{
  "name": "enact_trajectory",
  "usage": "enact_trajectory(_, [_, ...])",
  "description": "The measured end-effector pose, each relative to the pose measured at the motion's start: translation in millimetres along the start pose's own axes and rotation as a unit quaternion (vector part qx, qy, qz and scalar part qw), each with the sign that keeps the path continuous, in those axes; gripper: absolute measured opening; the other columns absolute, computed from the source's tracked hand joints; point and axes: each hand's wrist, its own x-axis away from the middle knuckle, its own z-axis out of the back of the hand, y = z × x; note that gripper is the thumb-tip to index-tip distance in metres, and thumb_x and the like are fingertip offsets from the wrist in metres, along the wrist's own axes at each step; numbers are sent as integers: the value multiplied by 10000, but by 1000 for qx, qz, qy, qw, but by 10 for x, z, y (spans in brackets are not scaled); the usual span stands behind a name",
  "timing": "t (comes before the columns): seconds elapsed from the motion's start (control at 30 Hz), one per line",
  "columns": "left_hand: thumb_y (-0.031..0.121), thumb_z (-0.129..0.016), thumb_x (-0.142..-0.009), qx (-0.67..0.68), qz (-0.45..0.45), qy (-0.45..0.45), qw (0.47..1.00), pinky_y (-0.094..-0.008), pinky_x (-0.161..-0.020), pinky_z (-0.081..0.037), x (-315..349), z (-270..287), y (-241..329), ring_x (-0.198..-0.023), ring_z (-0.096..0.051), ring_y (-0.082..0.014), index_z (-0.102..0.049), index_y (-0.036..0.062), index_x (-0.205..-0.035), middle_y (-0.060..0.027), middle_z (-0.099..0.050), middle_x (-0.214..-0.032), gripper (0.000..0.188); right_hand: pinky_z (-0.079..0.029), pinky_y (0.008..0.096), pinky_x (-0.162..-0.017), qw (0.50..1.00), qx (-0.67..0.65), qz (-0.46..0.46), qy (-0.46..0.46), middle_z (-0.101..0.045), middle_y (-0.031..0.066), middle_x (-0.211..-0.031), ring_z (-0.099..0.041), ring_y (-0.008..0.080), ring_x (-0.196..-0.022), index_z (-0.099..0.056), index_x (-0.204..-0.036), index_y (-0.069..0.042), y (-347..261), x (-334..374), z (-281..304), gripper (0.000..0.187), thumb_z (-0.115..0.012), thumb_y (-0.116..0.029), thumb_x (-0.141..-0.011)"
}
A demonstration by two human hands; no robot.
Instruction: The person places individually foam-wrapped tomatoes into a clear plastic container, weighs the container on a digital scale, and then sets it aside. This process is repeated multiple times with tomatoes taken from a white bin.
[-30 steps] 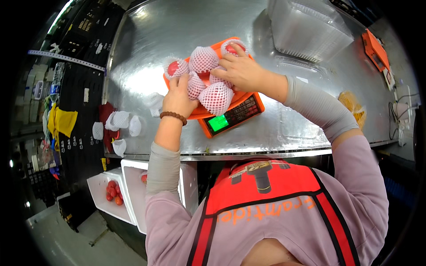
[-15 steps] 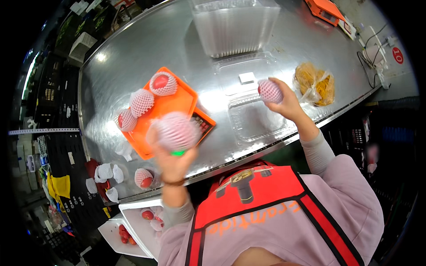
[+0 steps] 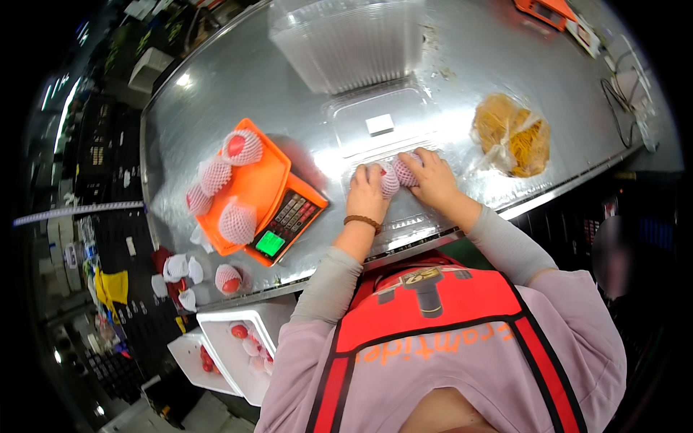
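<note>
- Left fruit [image 3: 390, 182], red in a pale foam net, sits in your left hand [image 3: 368, 184], the fingers curled over it; the right fruit [image 3: 406, 170], netted too, is clasped in your right hand [image 3: 434, 177].
- You have the hands close together, so the two fruits are side by side above the near half of an opened clear container [image 3: 411, 108] (I cannot tell whether they rest on the plastic).
- Just beyond your fingers, the container's far half bears a white square [image 3: 379, 124].
- To your right on the counter [image 3: 491, 58] lies a clear bag of yellow bands [image 3: 530, 148].
- To your left stands an orange scale [image 3: 296, 211] with its display lit green; the orange tray [image 3: 263, 166] on it carries four netted fruits [image 3: 237, 221].
- Past the container, you have a stack of clear containers [image 3: 346, 47].
- Farther left, near the counter's edge, is a lone netted fruit [image 3: 228, 279], with loose white nets [image 3: 177, 268] beyond it.
- Below that edge, white foam boxes [image 3: 224, 359] hold more red fruit.
- At the far right corner is another orange device [image 3: 545, 13].
</note>
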Motion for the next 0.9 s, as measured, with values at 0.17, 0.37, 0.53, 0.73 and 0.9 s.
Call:
enact_trajectory(0.17, [203, -805, -633, -75, -24, -7, 997, -421, -916, -443, 18, 308, 105, -1081, -502, -400, -414, 45, -1251, -200, -451, -1237, 749, -441, 461, -852, 996, 0, -17, -84, -480, 145, -1214, -517, 324, -1082, -456, -1308, -181, -57, -77, 221, 723, -755, -260, -655])
enact_trajectory(0.37, [233, -755, -708, -23, 28, 229, 973, -439, -958, -405, 48, 1871, -621, -1102, -511, -374, -475, -23, -1232, -217, -533, -1201, 647, -427, 454, -892, 994, 33, 46, -90, -521, 151, -1190, -534, 324, -1084, -460, -1305, -128, -158, -218, 543, 733, -762, -282, -655])
enact_trajectory(0.53, [234, -795, -649, -165, 175, 158, 958, -422, -939, -451, 90, 2685, -1818, -1141, -509, -379, -427, 85, -1317, -201, -488, -1275, 777, -432, 414, -915, 976, -157, 150, 1, -540, 152, -1198, -510, 346, -1106, -476, -1285, -97, -920, -1060, 583, 627, -722, -222, -723])
enact_trajectory(0.73, [192, -772, -619, -209, 176, -51, 961, -435, -887, -488, -382, 2509, -2056, -1077, -551, -387, -401, 157, -1331, -193, -492, -1238, 804, -415, 464, -969, 957, -139, 253, 19, -422, 209, -1327, -437, 402, -1198, -435, -1327, -185, -1955, -2222, -196, 710, -753, -241, -694])
enact_trajectory(0.9, [166, -721, -636, -184, 160, 29, 969, -430, -854, -493, -278, 2593, -1857, -1034, -571, -371, -421, 131, -1317, -185, -510, -1212, 746, -455, 438, -923, 959, -158, 230, -60, -444, 160, -1298, -488, 373, -1145, -488, -1273, -173, -1955, -2376, -326, 687, -762, -233, -646])
